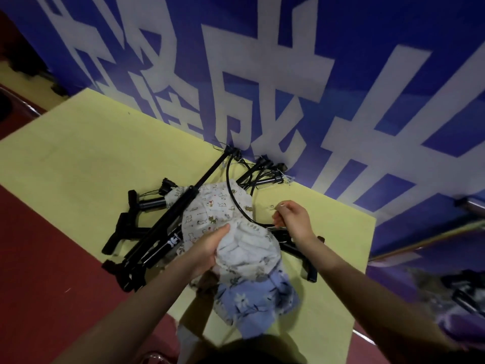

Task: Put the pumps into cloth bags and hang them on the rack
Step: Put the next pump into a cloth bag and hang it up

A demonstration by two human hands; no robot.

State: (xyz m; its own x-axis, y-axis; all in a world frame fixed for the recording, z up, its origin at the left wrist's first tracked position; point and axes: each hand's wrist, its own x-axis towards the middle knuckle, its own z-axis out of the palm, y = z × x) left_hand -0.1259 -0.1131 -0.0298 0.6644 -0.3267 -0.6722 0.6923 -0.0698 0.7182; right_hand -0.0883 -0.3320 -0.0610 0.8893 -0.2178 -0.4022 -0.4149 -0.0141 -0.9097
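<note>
A pale yellow desk [78, 158] stands on a dark red floor [47, 271] against a blue banner [367, 48] printed with large white characters. Black hand pumps [147, 232] lie heaped across the desk's middle, some reaching its far edge. The left hand [207, 245] grips a bunched white leaf-print cloth bag [244, 248] lying on the pile near the front edge, over a cat-print bag [207, 214] and beside a blue floral bag [259, 303]. Just right, the right hand [294, 219] has curled fingers pinching something thin; what it is cannot be told.
</note>
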